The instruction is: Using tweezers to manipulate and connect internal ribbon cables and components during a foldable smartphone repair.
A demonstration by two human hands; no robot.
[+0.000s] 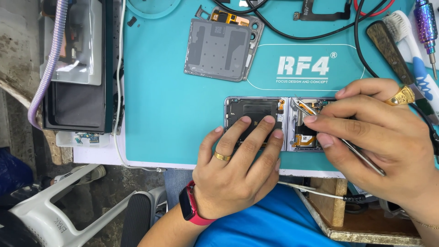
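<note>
An opened foldable phone lies flat on the teal work mat, its insides exposed. My left hand presses down on the phone's left half with several fingertips; it wears a gold ring and a red wrist watch. My right hand grips metal tweezers, whose tips reach into the phone's right half near orange flex cables. A gold ring sits on that hand too.
A removed grey back cover lies on the mat above the phone. Black cables, a wooden-handled tool, a white brush and a purple screwdriver lie at the top right. A dark device stands left.
</note>
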